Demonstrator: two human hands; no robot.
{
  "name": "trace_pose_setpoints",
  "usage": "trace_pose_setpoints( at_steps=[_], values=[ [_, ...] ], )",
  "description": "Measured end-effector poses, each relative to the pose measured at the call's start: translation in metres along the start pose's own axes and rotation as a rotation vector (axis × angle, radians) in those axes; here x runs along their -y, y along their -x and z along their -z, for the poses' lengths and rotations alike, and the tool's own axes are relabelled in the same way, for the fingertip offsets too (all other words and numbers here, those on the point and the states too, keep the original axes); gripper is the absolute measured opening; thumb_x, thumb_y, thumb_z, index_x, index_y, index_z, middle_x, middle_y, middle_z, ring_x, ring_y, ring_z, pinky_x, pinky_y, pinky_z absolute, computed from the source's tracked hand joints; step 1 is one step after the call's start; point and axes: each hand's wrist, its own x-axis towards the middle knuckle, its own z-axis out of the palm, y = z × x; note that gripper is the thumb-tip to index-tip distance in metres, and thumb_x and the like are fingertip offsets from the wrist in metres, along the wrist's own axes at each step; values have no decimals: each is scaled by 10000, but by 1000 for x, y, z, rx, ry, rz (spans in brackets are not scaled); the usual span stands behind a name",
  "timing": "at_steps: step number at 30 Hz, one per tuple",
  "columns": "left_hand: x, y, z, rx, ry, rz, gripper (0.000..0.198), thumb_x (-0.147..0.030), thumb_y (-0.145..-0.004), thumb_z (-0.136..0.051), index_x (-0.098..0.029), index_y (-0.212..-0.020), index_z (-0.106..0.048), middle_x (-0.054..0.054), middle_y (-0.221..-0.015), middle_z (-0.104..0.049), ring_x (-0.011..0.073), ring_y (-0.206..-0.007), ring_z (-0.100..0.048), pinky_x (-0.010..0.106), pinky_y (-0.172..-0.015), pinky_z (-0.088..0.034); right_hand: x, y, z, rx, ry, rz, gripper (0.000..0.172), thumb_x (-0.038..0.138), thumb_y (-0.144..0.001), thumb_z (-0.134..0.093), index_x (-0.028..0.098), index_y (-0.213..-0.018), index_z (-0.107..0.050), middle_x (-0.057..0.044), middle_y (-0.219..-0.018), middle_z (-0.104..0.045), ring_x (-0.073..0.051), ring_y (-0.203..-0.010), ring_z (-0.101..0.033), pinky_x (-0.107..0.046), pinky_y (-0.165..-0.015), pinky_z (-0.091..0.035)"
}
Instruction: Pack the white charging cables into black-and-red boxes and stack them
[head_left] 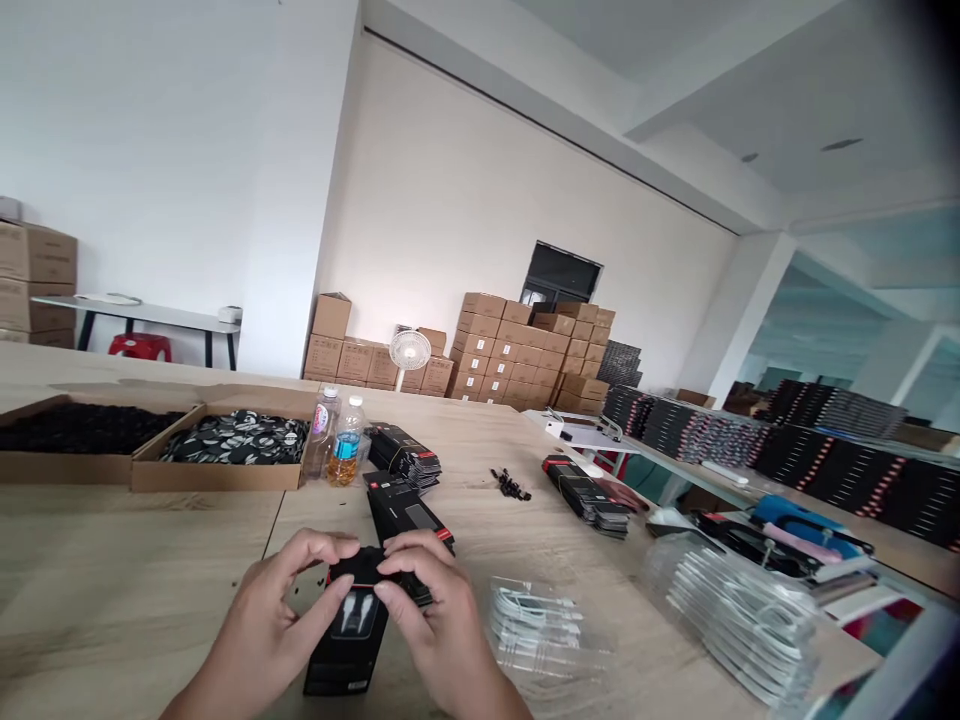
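Observation:
Both my hands hold a slim black retail box (349,632) with a clear window showing a white cable, low over the wooden table (150,560). My left hand (281,610) grips its left side, thumb on the window. My right hand (435,615) pinches the box's top end with curled fingers. Just beyond my fingers lies a stack of the same black boxes (409,515). To the right of my right hand sit clear plastic trays with white cables (536,625).
Two open cardboard trays (217,475) of small dark parts and two bottles (337,440) stand at the back left. More black box stacks (592,495), small black pieces (511,486), clear tray stacks (731,610). Cartons and a white fan (409,352) line the far wall.

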Motion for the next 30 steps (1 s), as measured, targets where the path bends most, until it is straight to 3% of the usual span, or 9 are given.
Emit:
trace_pose_setpoints(
  at_steps=[5, 13, 19, 22, 25, 27, 29, 30],
  values=[
    [-23, -12, 13, 180, -44, 95, 139, -304, -921, -566, -253, -1000, -669, 18, -1036, -750, 180, -1009, -703, 260, -913, -543, 8, -14, 8, 53, -41, -118, 216, 64, -776, -701, 235, -896, -758, -26, -942, -683, -156, -858, -667, -258, -808, -506],
    [-43, -21, 15, 182, -102, 20, 235, -283, -941, -521, -259, -971, -753, 33, -989, -769, 184, -907, -718, 254, -819, -568, 9, -29, 16, 83, -189, -142, 123, 116, -782, -698, 214, -784, -773, -1, -788, -683, -140, -731, -647, -236, -667, -501],
    [-26, -5, 7, 37, -1, 19, 213, -354, -910, -597, -235, -886, -772, 95, -1090, -762, 228, -984, -734, 294, -845, -597, 1, -14, 18, 118, -215, -107, 105, 259, -857, -684, 227, -869, -783, -44, -959, -692, -162, -866, -678, -262, -753, -534],
    [-10, 6, 4, -34, 59, 40, 189, -352, -894, -629, -236, -932, -774, 112, -1155, -745, 257, -1088, -705, 338, -903, -590, -5, -3, 16, 131, -204, -86, 139, 268, -884, -664, 249, -973, -769, -47, -1008, -716, -178, -916, -687, -295, -827, -535],
    [4, 14, -5, -33, 44, 54, 212, -324, -903, -615, -247, -1046, -750, 115, -1277, -687, 272, -1207, -640, 392, -994, -545, -11, 2, 11, 100, -194, -89, 160, 266, -897, -647, 243, -1009, -760, -45, -959, -727, -177, -858, -688, -291, -794, -539],
    [13, 21, -20, -70, -35, 29, 412, -273, -887, -618, -281, -1300, -621, 114, -1438, -565, 285, -1335, -528, 437, -1062, -488, -14, 1, 4, 29, -188, -95, 166, 292, -901, -641, 231, -991, -766, -55, -942, -727, -186, -854, -689, -291, -780, -545],
    [21, 32, -40, -167, -161, 11, 822, -191, -828, -640, -308, -1547, -259, 122, -1608, -312, 315, -1455, -345, 495, -1100, -442, -16, -2, -6, -73, -215, -114, 189, 347, -894, -648, 218, -958, -771, -65, -909, -733, -196, -833, -695, -286, -749, -557],
    [25, 38, -50, -208, -246, 13, 989, -152, -777, -659, -306, -1579, -101, 129, -1647, -189, 346, -1480, -276, 534, -1107, -424, -16, -4, -13, -122, -244, -132, 213, 380, -886, -656, 212, -945, -773, -68, -890, -738, -201, -816, -700, -283, -731, -564]
  ],
)
